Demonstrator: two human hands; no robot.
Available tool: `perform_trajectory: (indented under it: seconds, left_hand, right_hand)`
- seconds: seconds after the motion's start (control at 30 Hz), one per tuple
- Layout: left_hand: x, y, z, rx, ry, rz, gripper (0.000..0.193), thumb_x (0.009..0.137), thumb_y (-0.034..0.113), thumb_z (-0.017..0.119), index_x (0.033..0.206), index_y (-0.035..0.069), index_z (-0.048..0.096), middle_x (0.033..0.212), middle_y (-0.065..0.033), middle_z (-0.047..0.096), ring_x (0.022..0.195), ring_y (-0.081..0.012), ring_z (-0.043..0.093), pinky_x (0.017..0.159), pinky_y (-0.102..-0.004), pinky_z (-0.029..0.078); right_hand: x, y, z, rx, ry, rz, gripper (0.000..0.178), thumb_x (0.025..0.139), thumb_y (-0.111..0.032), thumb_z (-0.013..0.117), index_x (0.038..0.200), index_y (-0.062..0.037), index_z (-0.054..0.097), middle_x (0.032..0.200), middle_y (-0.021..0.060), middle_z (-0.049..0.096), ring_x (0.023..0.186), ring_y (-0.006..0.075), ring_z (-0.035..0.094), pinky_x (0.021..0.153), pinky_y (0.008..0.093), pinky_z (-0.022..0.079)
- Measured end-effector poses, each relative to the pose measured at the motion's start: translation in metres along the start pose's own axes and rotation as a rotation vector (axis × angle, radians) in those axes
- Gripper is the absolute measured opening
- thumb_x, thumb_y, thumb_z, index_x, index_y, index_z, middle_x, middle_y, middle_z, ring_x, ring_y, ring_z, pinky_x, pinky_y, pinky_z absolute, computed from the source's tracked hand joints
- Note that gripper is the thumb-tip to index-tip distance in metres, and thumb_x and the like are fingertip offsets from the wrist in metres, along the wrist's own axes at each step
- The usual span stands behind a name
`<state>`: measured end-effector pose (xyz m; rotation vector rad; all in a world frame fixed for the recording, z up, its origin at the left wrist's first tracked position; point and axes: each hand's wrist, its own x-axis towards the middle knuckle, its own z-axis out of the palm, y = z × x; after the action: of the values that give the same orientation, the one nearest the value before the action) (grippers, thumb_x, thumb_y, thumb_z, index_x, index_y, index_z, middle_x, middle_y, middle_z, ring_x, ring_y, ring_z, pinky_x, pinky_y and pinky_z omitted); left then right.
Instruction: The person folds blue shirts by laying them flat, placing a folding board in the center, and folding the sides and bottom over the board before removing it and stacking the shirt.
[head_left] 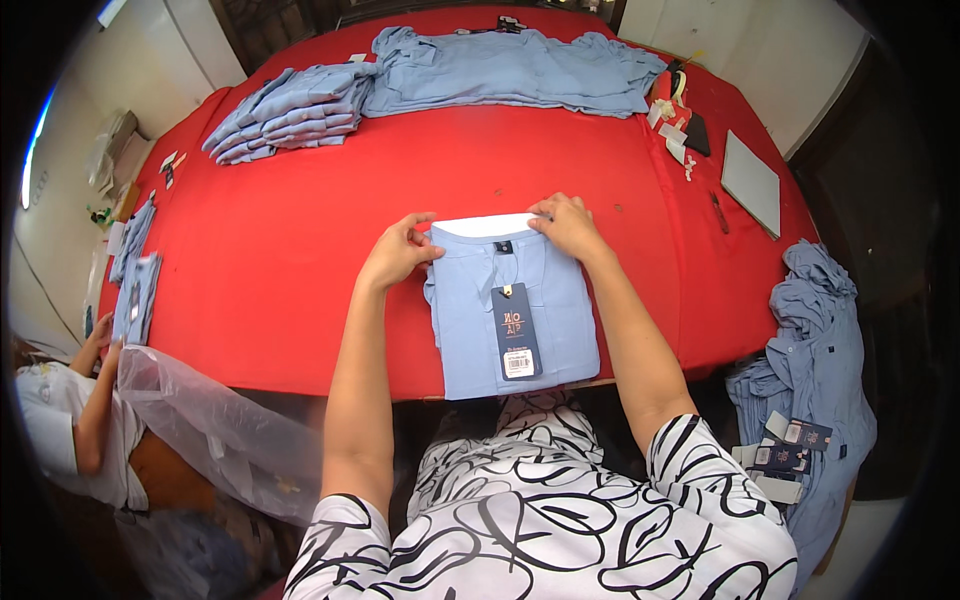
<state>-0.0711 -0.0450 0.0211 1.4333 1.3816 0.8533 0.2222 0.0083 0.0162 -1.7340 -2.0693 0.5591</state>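
Shirt [565,315] on table [400,180], garments [510,72] behind

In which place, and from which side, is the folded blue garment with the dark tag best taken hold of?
Probably at its two far corners, one hand from each side. The folded garment lies flat, and a white insert shows along that far edge; the left hand and right hand touch there. The dark tag lies nearer, clear of both.

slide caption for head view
Left hand and right hand touch the top corners of a folded blue shirt over red tablecloth
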Motion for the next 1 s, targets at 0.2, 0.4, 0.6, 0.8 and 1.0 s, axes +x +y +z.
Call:
perform_trajectory:
  seconds: [0.2, 0.4, 0.6, 0.8, 1.0]
  left_hand:
    - [0.023, -0.013, 0.003, -0.061, 0.071, 0.055, 0.045, 0.087, 0.008, 0.07, 0.127, -0.005, 0.055, 0.085, -0.0073, 0.065, 0.077, -0.0126, 0.063, 0.07, -0.0265, 0.053]
    - [-0.003, 0.007, -0.001, -0.029, 0.183, -0.285, 0.039, 0.087, 0.015, 0.071, 0.116, -0.007, 0.056, 0.083, -0.01, 0.067, 0.069, -0.0139, 0.064, 0.063, -0.0254, 0.054]
    - [0.0, 0.004, 0.005, -0.134, 0.115, -0.149, 0.04, 0.084, 0.012, 0.074, 0.116, -0.005, 0.055, 0.079, -0.0087, 0.067, 0.067, -0.0122, 0.063, 0.06, -0.023, 0.053]
    - [0.016, -0.013, 0.023, -0.331, 0.219, -0.121, 0.044, 0.084, 0.011, 0.073, 0.123, -0.004, 0.056, 0.08, -0.008, 0.066, 0.07, -0.0119, 0.061, 0.062, -0.0257, 0.049]
    - [0.016, 0.008, 0.044, 0.141, 0.389, -0.096, 0.022, 0.084, 0.012, 0.072, 0.102, -0.001, 0.071, 0.084, -0.0068, 0.068, 0.074, -0.0134, 0.062, 0.065, -0.0286, 0.051]
  right_hand:
    - [-0.002, 0.014, 0.016, 0.03, 0.083, -0.131, 0.021, 0.089, -0.026, 0.061, 0.103, -0.0154, 0.073, 0.114, 0.0006, 0.062, 0.111, 0.0245, 0.049, 0.101, 0.0439, 0.031]
    - [-0.011, -0.017, 0.01, -0.148, 0.267, -0.237, 0.025, 0.09, -0.025, 0.061, 0.109, -0.014, 0.072, 0.118, 0.0026, 0.062, 0.117, 0.0261, 0.049, 0.103, 0.0456, 0.033]
    - [-0.003, -0.073, 0.057, 0.012, 0.045, -0.359, 0.032, 0.087, -0.033, 0.064, 0.112, -0.013, 0.069, 0.117, 0.0097, 0.06, 0.116, 0.0295, 0.05, 0.101, 0.0468, 0.036]
    - [-0.013, -0.07, 0.067, 0.105, 0.072, -0.404, 0.035, 0.086, -0.032, 0.065, 0.112, -0.0095, 0.068, 0.115, 0.0098, 0.058, 0.114, 0.0304, 0.048, 0.101, 0.0453, 0.034]
    - [0.003, -0.044, 0.054, 0.102, 0.148, -0.373, 0.028, 0.086, -0.023, 0.063, 0.11, -0.01, 0.07, 0.116, 0.0092, 0.061, 0.114, 0.0305, 0.049, 0.101, 0.0451, 0.036]
